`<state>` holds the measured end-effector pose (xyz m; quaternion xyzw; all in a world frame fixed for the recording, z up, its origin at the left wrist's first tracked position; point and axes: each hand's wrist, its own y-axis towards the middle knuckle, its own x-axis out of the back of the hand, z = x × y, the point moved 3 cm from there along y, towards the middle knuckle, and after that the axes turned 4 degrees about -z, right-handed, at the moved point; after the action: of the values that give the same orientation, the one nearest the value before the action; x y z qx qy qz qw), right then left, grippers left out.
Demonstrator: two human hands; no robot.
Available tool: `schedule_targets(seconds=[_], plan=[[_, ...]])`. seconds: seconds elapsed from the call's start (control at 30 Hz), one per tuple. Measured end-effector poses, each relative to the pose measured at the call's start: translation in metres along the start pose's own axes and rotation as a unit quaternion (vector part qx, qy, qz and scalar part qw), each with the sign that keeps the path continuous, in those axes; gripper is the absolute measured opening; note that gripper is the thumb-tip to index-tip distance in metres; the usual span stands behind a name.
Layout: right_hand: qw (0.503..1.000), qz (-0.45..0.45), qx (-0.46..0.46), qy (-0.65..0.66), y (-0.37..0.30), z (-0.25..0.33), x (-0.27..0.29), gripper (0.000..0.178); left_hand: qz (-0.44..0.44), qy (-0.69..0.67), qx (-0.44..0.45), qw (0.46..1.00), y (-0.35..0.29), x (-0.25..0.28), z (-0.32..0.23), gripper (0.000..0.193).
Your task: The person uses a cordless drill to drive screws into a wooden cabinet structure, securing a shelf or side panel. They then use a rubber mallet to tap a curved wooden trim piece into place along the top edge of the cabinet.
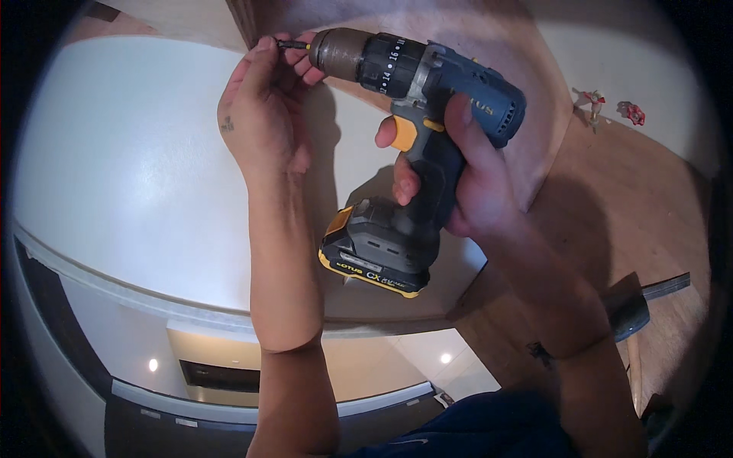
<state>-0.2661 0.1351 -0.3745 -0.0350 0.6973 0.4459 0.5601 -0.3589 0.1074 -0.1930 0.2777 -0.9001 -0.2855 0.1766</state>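
Observation:
A dark blue and black cordless drill [397, 65] with a yellow trigger points left across the upper middle of the head view. My right hand [481, 172] is wrapped round its handle, with one finger by the trigger and the thumb up along the body. A black and yellow battery pack forms its base. From the chuck sticks a thin dark driver bit [294, 45]. My left hand [263, 107] pinches the bit's far end between thumb and fingers. Whether a screw sits at that tip is hidden by the fingers.
Beneath the drill lies a large glossy white panel [137, 153]. Two red-handled valves, one valve [594, 99] and another valve [634, 114], show at the upper right. A dark-headed tool [631, 317] with a wooden handle lies on the brown wooden surface [595, 191].

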Motion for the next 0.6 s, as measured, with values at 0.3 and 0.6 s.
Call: schedule_targets(seconds=[0.3,0.6], plan=[[1.000,-0.004,0.003,0.024,-0.0003,-0.0055,-0.0017,0.074,-0.001,0.010,0.006,1.000,0.0020,-0.0004,-0.0003,0.022],[0.998,-0.029,-0.024,0.042,0.0060,-0.0025,0.0010,0.074,-0.010,0.005,-0.009,1.000,-0.0003,-0.0010,0.0028,0.023]])
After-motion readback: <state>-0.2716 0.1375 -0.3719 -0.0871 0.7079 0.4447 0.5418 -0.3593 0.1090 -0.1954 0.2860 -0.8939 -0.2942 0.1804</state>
